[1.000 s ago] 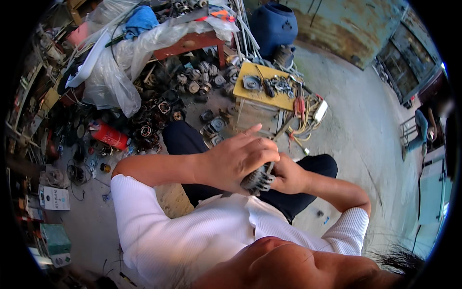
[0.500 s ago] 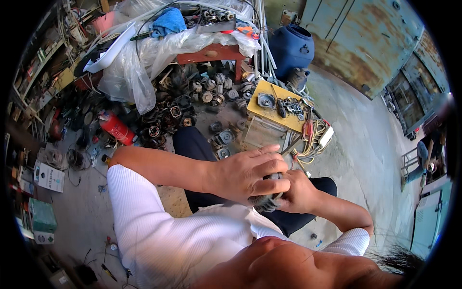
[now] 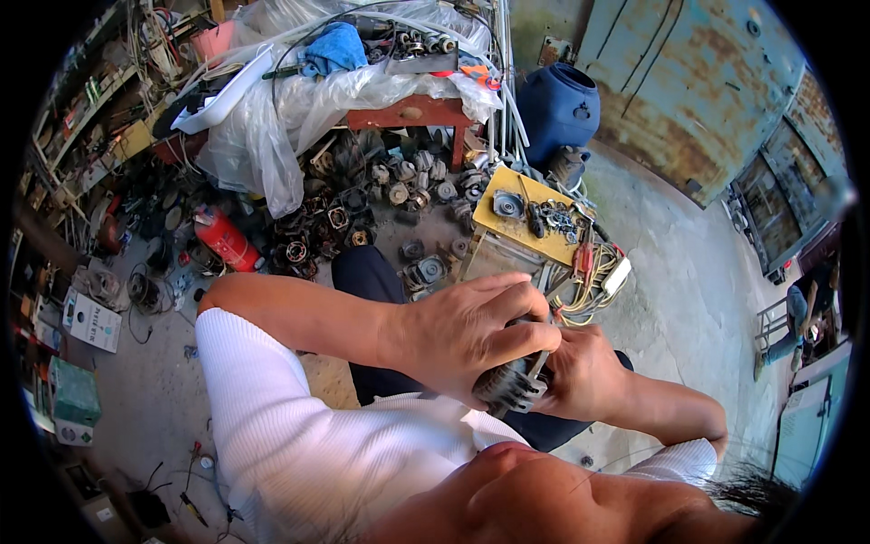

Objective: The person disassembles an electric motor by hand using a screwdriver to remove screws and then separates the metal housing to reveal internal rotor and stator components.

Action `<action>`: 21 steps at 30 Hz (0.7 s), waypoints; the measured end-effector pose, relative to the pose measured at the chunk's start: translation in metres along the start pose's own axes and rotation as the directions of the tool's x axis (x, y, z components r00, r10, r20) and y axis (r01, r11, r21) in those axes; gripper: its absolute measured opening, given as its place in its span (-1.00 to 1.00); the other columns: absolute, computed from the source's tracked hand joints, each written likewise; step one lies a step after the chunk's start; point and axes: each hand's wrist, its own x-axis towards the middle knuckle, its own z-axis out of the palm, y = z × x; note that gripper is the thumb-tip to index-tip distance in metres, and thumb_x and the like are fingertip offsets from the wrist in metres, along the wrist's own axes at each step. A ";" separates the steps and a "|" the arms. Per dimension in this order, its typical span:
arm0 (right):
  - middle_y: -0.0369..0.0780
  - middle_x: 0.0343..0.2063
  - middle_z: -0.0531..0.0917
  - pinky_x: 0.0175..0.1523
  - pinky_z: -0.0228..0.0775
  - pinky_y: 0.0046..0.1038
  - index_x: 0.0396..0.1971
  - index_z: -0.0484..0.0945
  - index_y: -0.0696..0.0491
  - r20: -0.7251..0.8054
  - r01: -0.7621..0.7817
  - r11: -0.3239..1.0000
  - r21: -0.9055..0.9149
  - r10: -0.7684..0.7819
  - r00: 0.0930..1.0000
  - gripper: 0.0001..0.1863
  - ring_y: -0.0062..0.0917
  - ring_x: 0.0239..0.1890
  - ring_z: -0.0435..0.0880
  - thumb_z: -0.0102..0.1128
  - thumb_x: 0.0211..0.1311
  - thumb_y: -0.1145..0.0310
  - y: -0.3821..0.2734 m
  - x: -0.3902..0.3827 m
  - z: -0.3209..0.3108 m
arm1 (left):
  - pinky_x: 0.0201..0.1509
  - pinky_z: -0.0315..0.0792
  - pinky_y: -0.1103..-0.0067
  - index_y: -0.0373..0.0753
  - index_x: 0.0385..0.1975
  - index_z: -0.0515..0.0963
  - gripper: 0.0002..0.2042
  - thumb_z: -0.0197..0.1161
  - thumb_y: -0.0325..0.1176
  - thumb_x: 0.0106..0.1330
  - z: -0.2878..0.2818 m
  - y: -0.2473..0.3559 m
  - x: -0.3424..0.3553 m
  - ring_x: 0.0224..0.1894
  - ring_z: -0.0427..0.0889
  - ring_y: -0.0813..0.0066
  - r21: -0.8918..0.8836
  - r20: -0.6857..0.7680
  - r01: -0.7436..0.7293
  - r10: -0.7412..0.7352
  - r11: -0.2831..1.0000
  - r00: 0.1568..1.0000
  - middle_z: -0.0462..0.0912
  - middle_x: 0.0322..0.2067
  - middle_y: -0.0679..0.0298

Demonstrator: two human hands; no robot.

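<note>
The ribbed metal motor part (image 3: 509, 385) sits in the person's lap, clamped between both hands just above the dark trousers (image 3: 376, 281). The left hand (image 3: 471, 331) lies over the top of it, fingers curled down and wrapped round its upper side. The right hand (image 3: 580, 372) closes on it from the other side, fingers bent in against the part; most of the part is hidden under the two hands, only its grey finned edge showing below them. Just past the knees stands a small yellow-topped table (image 3: 507, 227) with loose metal bits on it and a tangle of wires (image 3: 589, 281) hanging off its side. A red extinguisher (image 3: 227, 240) lies on the floor to the left among scattered motor pieces, and a blue drum (image 3: 557, 109) stands further back
</note>
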 end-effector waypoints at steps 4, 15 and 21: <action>-0.20 -0.58 0.56 -0.46 0.47 -0.30 -0.32 0.47 0.13 -0.023 0.064 0.994 -0.094 -0.066 0.998 -0.55 -0.28 -0.55 0.63 0.46 -0.15 0.20 -0.003 0.005 -0.005 | 0.01 0.38 0.29 -0.18 -0.02 0.27 -0.27 0.51 -0.22 -0.25 -0.001 -0.002 -0.002 -0.13 0.45 0.09 0.076 -0.029 -0.066 0.068 0.995 0.997 0.31 -0.17 0.10; -0.09 -0.59 0.57 -0.40 0.47 -0.31 -0.39 0.51 0.15 0.155 -0.184 0.941 0.284 0.145 0.977 -0.60 -0.18 -0.52 0.62 0.45 -0.07 0.18 -0.013 0.005 -0.011 | -0.12 0.47 0.31 -0.29 0.02 0.24 -0.23 0.50 -0.26 -0.26 -0.006 0.013 -0.005 -0.21 0.50 0.08 -0.139 0.038 0.206 -0.202 0.969 0.979 0.31 -0.21 0.06; -0.07 -0.60 0.59 -0.43 0.50 -0.29 -0.40 0.50 0.18 0.117 -0.155 0.975 0.161 0.137 0.984 -0.59 -0.17 -0.54 0.65 0.42 -0.05 0.15 0.002 -0.004 0.010 | -0.12 0.48 0.34 -0.22 0.05 0.24 -0.21 0.49 -0.26 -0.27 -0.002 -0.013 -0.026 -0.19 0.52 0.14 -0.009 0.021 0.286 -0.286 0.958 0.958 0.32 -0.23 0.10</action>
